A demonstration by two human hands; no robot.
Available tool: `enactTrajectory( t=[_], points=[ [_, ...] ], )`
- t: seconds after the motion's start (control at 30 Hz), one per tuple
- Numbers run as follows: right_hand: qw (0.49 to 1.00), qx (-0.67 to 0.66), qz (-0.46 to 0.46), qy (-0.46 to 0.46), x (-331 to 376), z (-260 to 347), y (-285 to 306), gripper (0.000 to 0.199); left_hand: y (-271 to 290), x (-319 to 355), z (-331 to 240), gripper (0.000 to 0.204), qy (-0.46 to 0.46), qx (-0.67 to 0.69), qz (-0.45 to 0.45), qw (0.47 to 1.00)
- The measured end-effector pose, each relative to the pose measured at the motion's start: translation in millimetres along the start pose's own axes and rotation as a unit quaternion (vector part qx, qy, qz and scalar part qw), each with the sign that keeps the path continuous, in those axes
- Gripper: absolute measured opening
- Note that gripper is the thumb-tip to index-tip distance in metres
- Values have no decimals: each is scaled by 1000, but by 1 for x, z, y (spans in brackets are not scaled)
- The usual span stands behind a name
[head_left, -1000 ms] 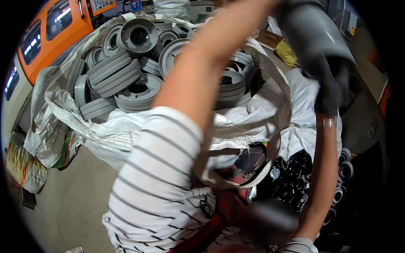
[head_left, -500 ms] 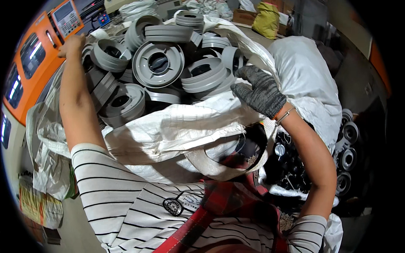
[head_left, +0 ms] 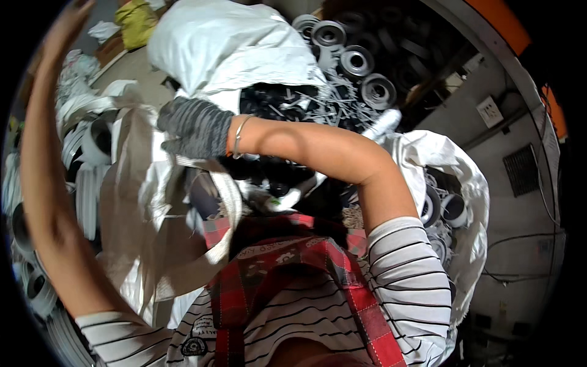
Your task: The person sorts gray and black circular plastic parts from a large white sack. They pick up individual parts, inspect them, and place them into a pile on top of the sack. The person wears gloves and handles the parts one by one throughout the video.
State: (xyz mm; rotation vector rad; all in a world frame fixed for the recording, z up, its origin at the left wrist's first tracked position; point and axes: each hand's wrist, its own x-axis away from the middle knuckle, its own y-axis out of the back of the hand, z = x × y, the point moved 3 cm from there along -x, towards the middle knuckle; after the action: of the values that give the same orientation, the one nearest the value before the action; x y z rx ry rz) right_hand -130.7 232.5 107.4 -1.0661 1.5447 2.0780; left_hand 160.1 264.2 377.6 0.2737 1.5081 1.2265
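My right hand (head_left: pixel 194 128), in a dark grey knit glove, is closed on the rim of a large white woven sack (head_left: pixel 125 183) at the left. A loop of white strap (head_left: pixel 231 205) hangs from the sack below the glove. Grey round ribbed plastic parts (head_left: pixel 85 196) fill the sack, some seen on their sides. My bare left arm reaches far forward over them. At the upper left rim of the picture my left hand (head_left: pixel 74 13) is blurred and partly cut off, so its fingers do not show clearly.
Ahead lies a bulging white sack (head_left: pixel 226 46). Beyond my right forearm are a heap of thin grey plastic pieces (head_left: pixel 342 104) and grey ringed parts (head_left: pixel 358 60). Another open white sack (head_left: pixel 471 177) with round parts stands at my right. A yellow bag (head_left: pixel 136 24) is far left.
The view has swung to the right, so the sack of grey parts now sits at the left edge. My right hand stays at the sack's rim; my left arm remains stretched forward.
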Motion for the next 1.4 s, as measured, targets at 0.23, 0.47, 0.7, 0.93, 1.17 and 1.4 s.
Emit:
enactTrajectory(
  t=[0.23, 0.47, 0.7, 0.93, 1.17, 1.4],
  points=[
    [919, 199, 83, -330, 171, -134, 94, 34, -212, 60, -333, 52, -43, 346, 113, 930],
    [741, 340, 160, -556, 357, -257, 201, 44, -377, 194, -390, 49, -36, 392, 135, 909],
    [588, 446, 92, -668, 454, -366, 245, 42, -420, 245, -387, 46, -58, 282, 147, 946],
    [525, 419, 247, -699, 591, -450, 290, 32, -428, 241, -396, 40, -55, 268, 111, 955],
    [548, 282, 157, -772, 606, -474, 268, 46, -429, 240, -394, 40, -51, 289, 89, 952],
    [640, 160, 134, -740, 573, -439, 268, 51, -434, 243, -400, 38, -55, 285, 78, 954]
  ],
)
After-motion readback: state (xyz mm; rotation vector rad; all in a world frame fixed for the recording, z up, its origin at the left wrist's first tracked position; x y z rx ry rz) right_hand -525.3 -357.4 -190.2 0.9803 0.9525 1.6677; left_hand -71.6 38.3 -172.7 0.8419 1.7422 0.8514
